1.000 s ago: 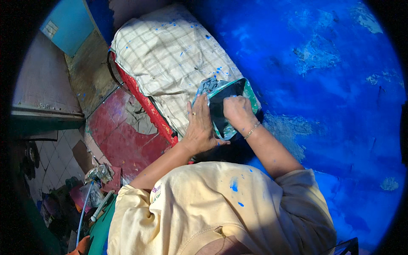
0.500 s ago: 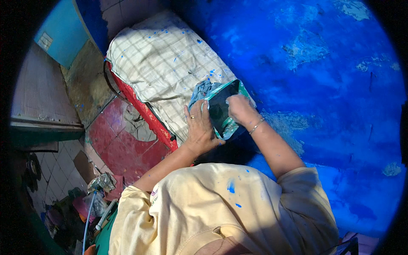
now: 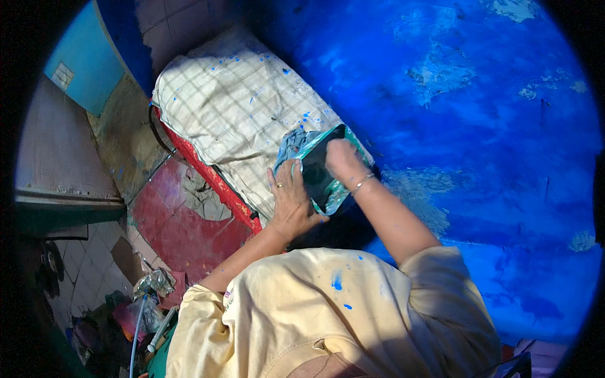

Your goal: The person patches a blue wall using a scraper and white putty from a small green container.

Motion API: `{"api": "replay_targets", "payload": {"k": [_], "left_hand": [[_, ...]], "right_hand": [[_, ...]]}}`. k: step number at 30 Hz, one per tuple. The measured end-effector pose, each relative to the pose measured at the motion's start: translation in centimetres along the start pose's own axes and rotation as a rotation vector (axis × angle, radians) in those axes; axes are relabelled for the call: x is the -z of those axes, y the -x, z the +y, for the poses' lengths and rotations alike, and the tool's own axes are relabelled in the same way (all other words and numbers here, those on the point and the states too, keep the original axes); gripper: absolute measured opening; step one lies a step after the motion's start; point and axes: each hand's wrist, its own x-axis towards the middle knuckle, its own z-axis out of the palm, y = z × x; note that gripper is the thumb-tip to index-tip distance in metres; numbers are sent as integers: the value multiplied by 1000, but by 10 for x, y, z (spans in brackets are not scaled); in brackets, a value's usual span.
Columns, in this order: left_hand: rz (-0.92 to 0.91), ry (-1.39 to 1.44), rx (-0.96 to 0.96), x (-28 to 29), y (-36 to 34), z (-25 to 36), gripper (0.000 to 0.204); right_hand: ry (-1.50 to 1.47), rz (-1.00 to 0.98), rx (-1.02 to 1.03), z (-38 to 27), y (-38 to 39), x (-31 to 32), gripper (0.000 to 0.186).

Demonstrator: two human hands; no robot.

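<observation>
A pale yellow, short-sleeved shirt is worn, its front spotted with blue paint; a small purplish print is partly shown on the left side. A gold-coloured ring is borne on the left grip, a thin metallic bracelet on the right wrist.

Off to the left, see a red tiled floor bearing a crumpled grey cloth, then silvery plastic near a thin pale-blue tube, and farther up a turquoise panel

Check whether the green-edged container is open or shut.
Open. The container gapes, its dark inside showing between the left hand and right hand.
</observation>
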Motion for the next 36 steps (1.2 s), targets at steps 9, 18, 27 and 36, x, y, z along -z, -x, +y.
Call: {"api": "replay_targets", "payload": {"k": [9, 18, 27, 36], "left_hand": [[31, 17, 8, 0, 0, -3, 139], [60, 39, -10, -2, 11, -4, 138], [-71, -26, -99, 7, -5, -13, 118], [75, -64, -194, -16, 1, -14, 129]], "right_hand": [[-259, -100, 282, 57, -14, 23, 9], [-1815, -382, -62, 82, 51, 78, 28], [-1943, 6, 214, 95, 98, 170, 30], [-670, 39, 164, 63, 67, 118, 19]]}}
